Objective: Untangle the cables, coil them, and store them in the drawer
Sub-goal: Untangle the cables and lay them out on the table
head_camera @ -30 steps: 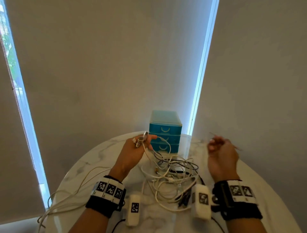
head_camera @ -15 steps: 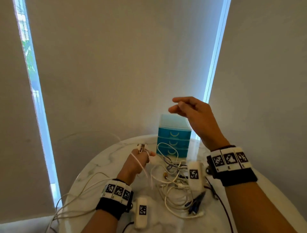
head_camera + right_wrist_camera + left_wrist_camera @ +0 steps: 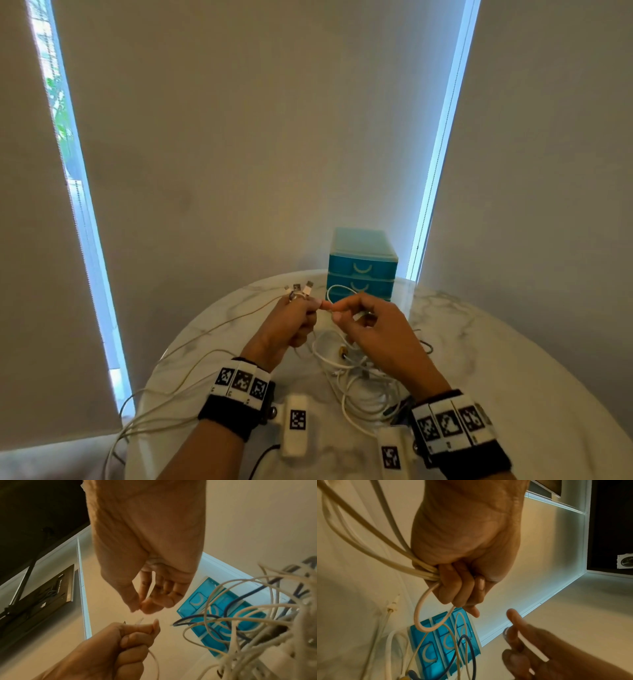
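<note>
Above the table (image 3: pixel 496 342), left hand (image 3: pixel 291 322) gripped white cables (image 3: pixel 385 555), right hand (image 3: pixel 370 325) pinched a strand beside it, drawer unit (image 3: pixel 362 270) shut behind; still untangling, coiling probably next.

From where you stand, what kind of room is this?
Probably a room in a home: a round marble-look table by blind-covered windows, with a small blue drawer unit and tangled charging cables on it.

Drawer front: tangle of white and dark-blue cables (image 3: pixel 356 380) lies before the blue three-drawer plastic unit (image 3: pixel 362 270).
Right of tangle: bare round marble tabletop (image 3: pixel 507 359).
Left edge: thin beige cables (image 3: pixel 191 370) drape over.
</note>
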{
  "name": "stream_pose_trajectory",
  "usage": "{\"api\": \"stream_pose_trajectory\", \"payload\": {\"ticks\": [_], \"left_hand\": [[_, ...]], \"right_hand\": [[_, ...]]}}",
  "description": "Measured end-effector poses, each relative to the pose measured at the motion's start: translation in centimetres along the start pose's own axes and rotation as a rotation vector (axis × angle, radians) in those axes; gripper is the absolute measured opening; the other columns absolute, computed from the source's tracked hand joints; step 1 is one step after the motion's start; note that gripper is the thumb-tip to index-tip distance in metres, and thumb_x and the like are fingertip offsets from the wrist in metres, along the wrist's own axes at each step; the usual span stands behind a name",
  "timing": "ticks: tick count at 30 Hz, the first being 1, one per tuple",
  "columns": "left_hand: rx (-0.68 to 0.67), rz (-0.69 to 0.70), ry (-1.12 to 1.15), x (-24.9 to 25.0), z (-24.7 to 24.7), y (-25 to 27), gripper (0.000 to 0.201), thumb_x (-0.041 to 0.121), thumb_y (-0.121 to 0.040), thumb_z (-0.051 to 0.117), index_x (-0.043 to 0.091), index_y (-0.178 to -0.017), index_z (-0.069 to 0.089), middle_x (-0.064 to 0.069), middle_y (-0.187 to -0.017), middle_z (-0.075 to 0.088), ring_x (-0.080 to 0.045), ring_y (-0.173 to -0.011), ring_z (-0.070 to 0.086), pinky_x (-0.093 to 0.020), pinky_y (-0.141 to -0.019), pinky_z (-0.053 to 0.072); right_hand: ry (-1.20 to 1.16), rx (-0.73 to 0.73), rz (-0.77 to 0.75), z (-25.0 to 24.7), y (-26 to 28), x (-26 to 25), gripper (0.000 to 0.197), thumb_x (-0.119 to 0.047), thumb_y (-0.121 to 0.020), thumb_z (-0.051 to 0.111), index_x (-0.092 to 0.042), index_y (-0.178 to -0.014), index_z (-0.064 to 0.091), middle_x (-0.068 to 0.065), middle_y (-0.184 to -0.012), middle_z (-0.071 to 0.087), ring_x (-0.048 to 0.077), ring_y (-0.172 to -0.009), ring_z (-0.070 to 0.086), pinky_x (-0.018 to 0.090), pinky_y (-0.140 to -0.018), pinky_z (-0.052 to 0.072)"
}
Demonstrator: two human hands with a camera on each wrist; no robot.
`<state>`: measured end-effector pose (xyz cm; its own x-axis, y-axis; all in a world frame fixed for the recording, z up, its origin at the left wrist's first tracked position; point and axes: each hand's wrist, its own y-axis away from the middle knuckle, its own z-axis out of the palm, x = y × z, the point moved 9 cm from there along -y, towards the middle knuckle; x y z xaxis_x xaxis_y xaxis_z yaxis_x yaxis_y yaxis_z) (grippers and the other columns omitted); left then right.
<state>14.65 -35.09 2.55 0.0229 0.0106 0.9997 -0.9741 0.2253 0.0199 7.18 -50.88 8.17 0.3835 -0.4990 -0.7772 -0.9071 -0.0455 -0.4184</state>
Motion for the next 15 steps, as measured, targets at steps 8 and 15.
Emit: {"api": "stream_pose_trajectory", "payload": {"ticks": [8,15], "left_hand": [[-0.037,0.062,-0.159,0.2,1.2,0.3,0.024,0.020,-0.108,0.043,0.014,-0.089,0.056,0.004,-0.056,0.044,-0.008,-0.046,0.032,-0.023,-0.044,0.026],[-0.002,0.002,-0.269,-1.4,0.7,-0.3,0.039,0.005,-0.109,0.052,0.014,-0.071,0.051,0.004,-0.050,0.045,-0.011,-0.045,0.033,-0.026,-0.047,0.026]], "right_hand": [[0.333,-0.025,-0.264,2.4,-2.5,-7.1,0.012,-0.044,-0.099,0.072,-0.040,-0.109,0.076,-0.019,-0.109,0.062,0.001,-0.098,0.060,0.016,-0.090,0.048],[0.838,-0.372,-0.321,7.0,-4.0,-10.1,0.025,-0.048,-0.100,0.068,-0.032,-0.116,0.078,-0.007,-0.115,0.056,0.016,-0.102,0.062,0.038,-0.089,0.055]]}}
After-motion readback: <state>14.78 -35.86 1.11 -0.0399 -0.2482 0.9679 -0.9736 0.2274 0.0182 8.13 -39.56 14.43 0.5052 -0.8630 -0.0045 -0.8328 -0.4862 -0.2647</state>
